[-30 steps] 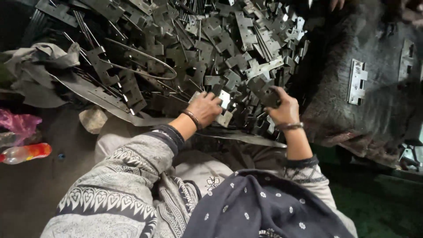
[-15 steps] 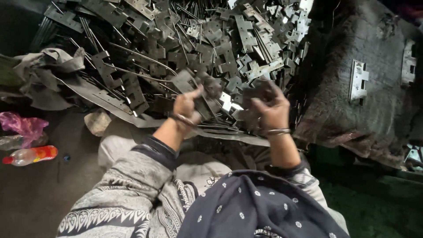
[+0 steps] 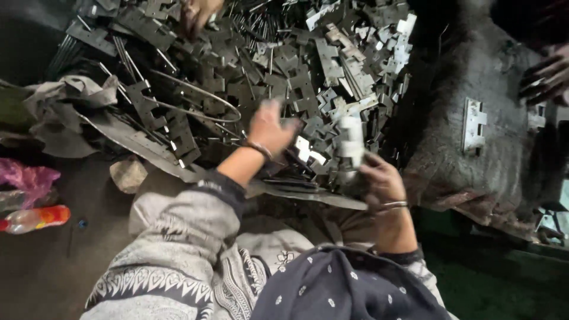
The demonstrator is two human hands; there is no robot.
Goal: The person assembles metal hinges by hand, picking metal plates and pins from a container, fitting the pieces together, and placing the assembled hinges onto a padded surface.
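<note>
A big heap of dark stamped metal plates [image 3: 249, 65] fills the floor ahead of me. My right hand [image 3: 376, 181] holds a light grey metal plate [image 3: 349, 142] upright at the heap's near edge. My left hand [image 3: 269, 127] is raised above the heap with its fingers spread; it is blurred and I see nothing in it. A thin bangle sits on each wrist. My patterned grey sleeves and a dark dotted cloth [image 3: 344, 290] fill the bottom of the view.
A grey sack-covered mound [image 3: 480, 160] on the right carries a shiny plate [image 3: 474, 124]. Another person's hand [image 3: 545, 74] rests at its upper right, a second one [image 3: 198, 15] at the top. Rags [image 3: 65, 101], a plastic bottle [image 3: 35, 218] and a pink bag [image 3: 29, 178] lie left.
Both hands were down in the heap a second ago. My right hand has lifted a plate out and my left hand has risen and spread. The view has shifted slightly.
</note>
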